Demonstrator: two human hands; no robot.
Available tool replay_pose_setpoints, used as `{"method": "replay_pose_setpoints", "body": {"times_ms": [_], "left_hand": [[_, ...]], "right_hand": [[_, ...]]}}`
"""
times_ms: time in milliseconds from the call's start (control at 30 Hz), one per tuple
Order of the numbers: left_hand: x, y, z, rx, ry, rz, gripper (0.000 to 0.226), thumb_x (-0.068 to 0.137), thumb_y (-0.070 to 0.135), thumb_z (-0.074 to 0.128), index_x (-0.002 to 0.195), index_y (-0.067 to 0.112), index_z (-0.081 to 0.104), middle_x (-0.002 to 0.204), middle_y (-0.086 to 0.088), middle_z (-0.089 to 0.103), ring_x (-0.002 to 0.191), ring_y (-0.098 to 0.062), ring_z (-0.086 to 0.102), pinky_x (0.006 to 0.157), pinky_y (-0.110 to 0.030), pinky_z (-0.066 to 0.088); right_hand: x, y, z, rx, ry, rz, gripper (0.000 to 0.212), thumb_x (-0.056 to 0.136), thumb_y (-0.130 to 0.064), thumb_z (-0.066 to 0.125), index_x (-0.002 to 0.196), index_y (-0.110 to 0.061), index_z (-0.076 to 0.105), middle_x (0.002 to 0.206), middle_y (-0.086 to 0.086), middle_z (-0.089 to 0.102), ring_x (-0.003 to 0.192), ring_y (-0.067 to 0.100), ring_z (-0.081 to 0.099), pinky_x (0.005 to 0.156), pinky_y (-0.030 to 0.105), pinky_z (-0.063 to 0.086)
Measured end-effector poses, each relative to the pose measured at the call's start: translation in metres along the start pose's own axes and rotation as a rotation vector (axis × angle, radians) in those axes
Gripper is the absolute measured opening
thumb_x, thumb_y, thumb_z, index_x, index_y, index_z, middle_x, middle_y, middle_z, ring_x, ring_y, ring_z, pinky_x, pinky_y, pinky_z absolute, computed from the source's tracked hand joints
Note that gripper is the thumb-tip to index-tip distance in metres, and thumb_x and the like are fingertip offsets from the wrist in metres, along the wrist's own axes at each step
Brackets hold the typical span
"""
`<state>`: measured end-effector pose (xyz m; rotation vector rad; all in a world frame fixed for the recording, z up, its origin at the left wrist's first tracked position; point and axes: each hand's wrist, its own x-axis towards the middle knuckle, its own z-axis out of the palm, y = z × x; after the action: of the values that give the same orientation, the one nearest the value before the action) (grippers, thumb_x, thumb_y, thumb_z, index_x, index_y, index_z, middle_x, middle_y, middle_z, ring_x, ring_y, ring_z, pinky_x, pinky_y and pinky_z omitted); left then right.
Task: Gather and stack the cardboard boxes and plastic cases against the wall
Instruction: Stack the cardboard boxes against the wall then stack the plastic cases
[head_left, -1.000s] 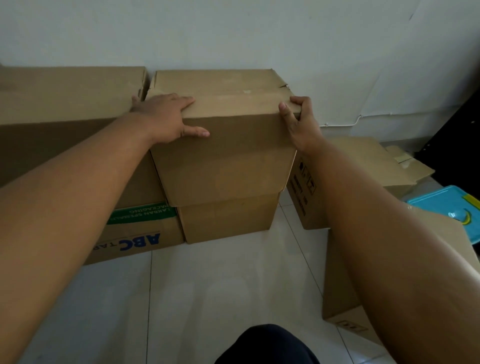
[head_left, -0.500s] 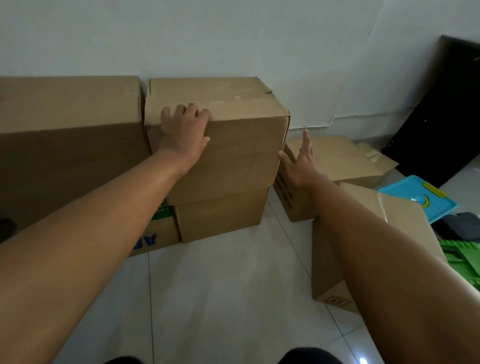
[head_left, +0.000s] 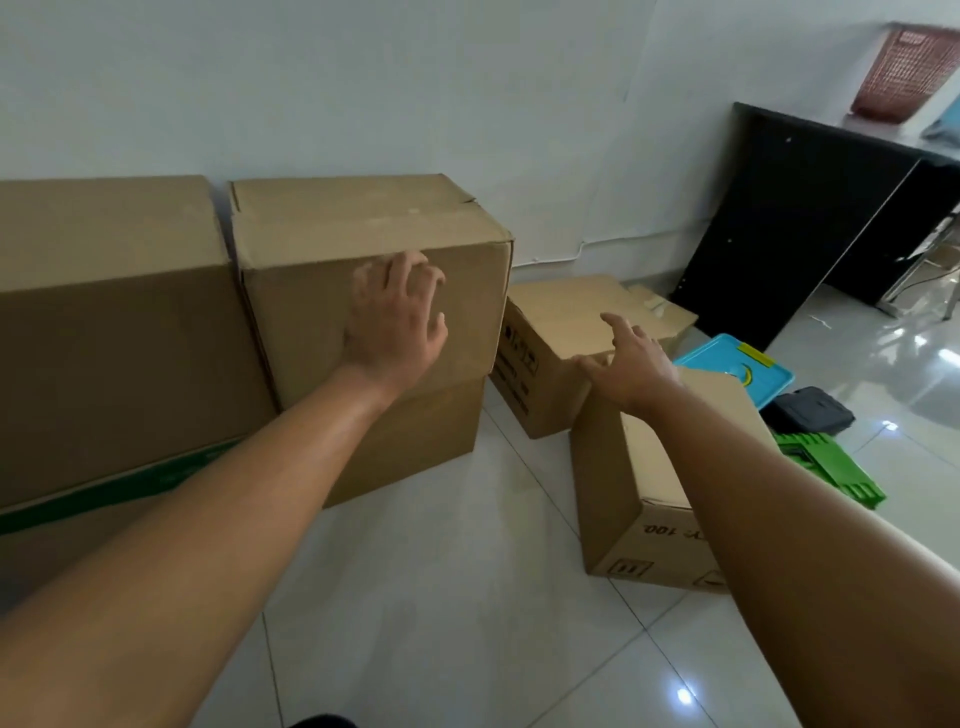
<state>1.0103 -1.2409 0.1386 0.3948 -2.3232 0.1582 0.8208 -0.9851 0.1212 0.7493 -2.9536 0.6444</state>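
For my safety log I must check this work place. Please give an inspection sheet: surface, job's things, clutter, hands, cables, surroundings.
Surface: floor, glossy white tiles.
Job's things: top box sits on lower box at the wall, beside big box; small box and near box on the floor to the right; blue case, black case, green case farther right.
Clutter: nothing seen.
Hands: left hand open, at the top box's front; right hand open, above the near box.
Cables: white cable runs along the wall base.
Surroundings: black panel at right, red basket above it.
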Motion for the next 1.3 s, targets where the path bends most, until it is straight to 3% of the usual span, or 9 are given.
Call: {"method": "replay_pose_setpoints", "body": {"times_ms": [133, 333, 567, 667, 767, 900, 1067, 1200, 1300], "left_hand": [[-0.005, 0.052, 0.052, -0.126, -0.033, 0.023, 0.032, 0.089, 0.032, 0.066, 0.119, 0.019, 0.060, 0.121, -0.006, 0.054, 0.111, -0.026, 0.054, 0.091, -0.039, 0.043], [-0.018, 0.130, 0.154, -0.308, -0.179, -0.122, 0.033, 0.089, 0.033, 0.070, 0.117, 0.021, 0.058, 0.122, -0.002, 0.052, 0.110, -0.025, 0.052, 0.087, -0.040, 0.050], [0.002, 0.188, 0.282, -0.335, -0.514, -0.284, 0.060, 0.093, 0.055, 0.066, 0.146, 0.037, 0.045, 0.146, -0.001, 0.042, 0.139, -0.027, 0.043, 0.111, -0.045, 0.044], [0.042, 0.220, 0.334, -0.316, -0.646, -0.453, 0.070, 0.100, 0.060, 0.056, 0.161, 0.046, 0.025, 0.173, -0.002, 0.015, 0.158, -0.032, 0.020, 0.124, -0.051, 0.030], [0.080, 0.244, 0.375, -0.184, -0.778, -0.418, 0.071, 0.109, 0.052, 0.042, 0.167, 0.041, 0.004, 0.177, -0.001, -0.010, 0.163, -0.030, 0.000, 0.129, -0.051, 0.018], [0.090, 0.254, 0.404, -0.040, -0.973, -0.374, 0.067, 0.114, 0.041, 0.030, 0.168, 0.030, -0.008, 0.175, -0.006, -0.019, 0.162, -0.028, -0.014, 0.130, -0.050, 0.004], [0.087, 0.254, 0.408, 0.018, -0.964, -0.343, 0.068, 0.114, 0.029, 0.035, 0.169, 0.027, -0.007, 0.175, -0.010, -0.016, 0.161, -0.028, -0.015, 0.130, -0.048, -0.002], [0.091, 0.250, 0.414, 0.018, -0.955, -0.346, 0.063, 0.116, 0.026, 0.032, 0.169, 0.023, -0.002, 0.175, -0.015, -0.009, 0.162, -0.032, -0.010, 0.129, -0.042, -0.002], [0.088, 0.248, 0.423, 0.006, -0.890, -0.361, 0.061, 0.116, 0.023, 0.033, 0.170, 0.022, 0.005, 0.176, -0.014, -0.004, 0.162, -0.032, -0.006, 0.131, -0.043, 0.008]], "right_hand": [[0.025, 0.051, 0.012, 0.001, 0.031, -0.037, 0.074, 0.090, -0.064, 0.062, 0.153, -0.042, 0.030, 0.147, 0.006, 0.052, 0.133, 0.033, 0.052, 0.101, 0.057, 0.053], [0.103, 0.161, 0.041, -0.052, 0.021, -0.055, 0.070, 0.087, -0.071, 0.058, 0.147, -0.043, 0.035, 0.139, 0.002, 0.056, 0.126, 0.027, 0.056, 0.093, 0.054, 0.058], [0.244, 0.263, 0.081, -0.075, -0.099, -0.005, 0.075, 0.090, -0.071, 0.057, 0.154, -0.041, 0.033, 0.158, 0.009, 0.039, 0.146, 0.036, 0.037, 0.109, 0.061, 0.044], [0.304, 0.300, 0.092, -0.072, -0.137, -0.023, 0.081, 0.089, -0.076, 0.053, 0.157, -0.042, 0.027, 0.165, 0.011, 0.028, 0.150, 0.040, 0.030, 0.114, 0.063, 0.037], [0.357, 0.335, 0.101, -0.011, -0.195, -0.009, 0.082, 0.094, -0.075, 0.046, 0.163, -0.040, 0.017, 0.172, 0.012, 0.009, 0.155, 0.045, 0.019, 0.120, 0.062, 0.027], [0.397, 0.365, 0.117, 0.179, -0.399, 0.025, 0.079, 0.102, -0.066, 0.040, 0.166, -0.034, 0.006, 0.168, 0.012, 0.019, 0.145, 0.045, 0.037, 0.118, 0.058, 0.035], [0.394, 0.372, 0.126, 0.328, -0.393, 0.034, 0.074, 0.101, -0.065, 0.044, 0.162, -0.045, 0.006, 0.160, 0.007, 0.031, 0.132, 0.040, 0.051, 0.106, 0.058, 0.048], [0.396, 0.371, 0.132, 0.341, -0.397, 0.056, 0.076, 0.101, -0.060, 0.050, 0.162, -0.046, 0.006, 0.162, 0.010, 0.028, 0.136, 0.040, 0.049, 0.110, 0.060, 0.046], [0.396, 0.372, 0.135, 0.349, -0.314, 0.029, 0.076, 0.101, -0.054, 0.055, 0.165, -0.037, 0.016, 0.163, 0.015, 0.031, 0.142, 0.042, 0.040, 0.113, 0.055, 0.038]]}}
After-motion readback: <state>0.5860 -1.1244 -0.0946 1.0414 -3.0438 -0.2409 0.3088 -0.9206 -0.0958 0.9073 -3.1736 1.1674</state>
